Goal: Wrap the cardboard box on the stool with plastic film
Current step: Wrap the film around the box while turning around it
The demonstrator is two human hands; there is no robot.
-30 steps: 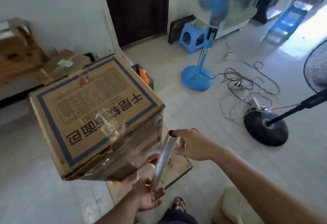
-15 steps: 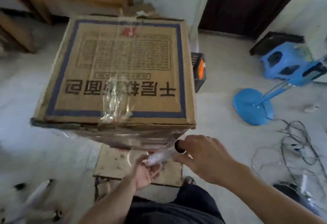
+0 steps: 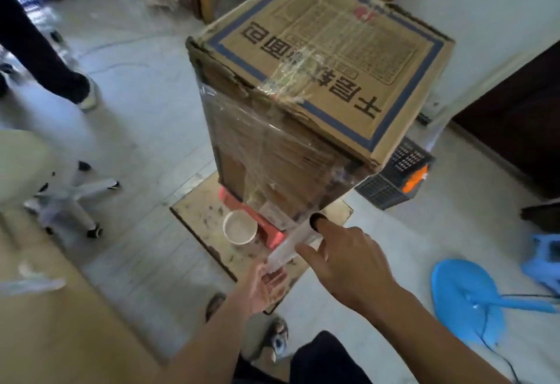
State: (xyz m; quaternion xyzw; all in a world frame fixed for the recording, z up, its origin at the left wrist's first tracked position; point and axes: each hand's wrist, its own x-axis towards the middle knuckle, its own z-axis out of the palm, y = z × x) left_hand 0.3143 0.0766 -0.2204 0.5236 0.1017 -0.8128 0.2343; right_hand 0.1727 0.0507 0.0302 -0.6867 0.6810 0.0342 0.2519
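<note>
- Plastic film roll [image 3: 291, 247] lies slantwise between both hands, just near of the box's lower edge.
- Right hand [image 3: 348, 265] grips the roll's far, upper end, thumb laid across the tube and forefinger by its dark open end.
- Left hand [image 3: 262, 285] cups the near, lower end, fingers curled under it.
- A sheet of clear film [image 3: 266, 153] runs from the roll up onto the box's near side, where it clings in wrinkled layers.
- Cardboard box [image 3: 330, 47] stands upright on a pink stool [image 3: 239, 202], its printed top with the blue border facing the camera.
- A white cup [image 3: 240, 227] sits beside the stool on a stained board [image 3: 197, 211] on the floor.
- A black crate [image 3: 394, 177] stands right of the box; a blue fan base [image 3: 463, 295] lies at near right.
- At far left are another person's dark trouser leg [image 3: 39, 47] and a chair base [image 3: 69, 199].
</note>
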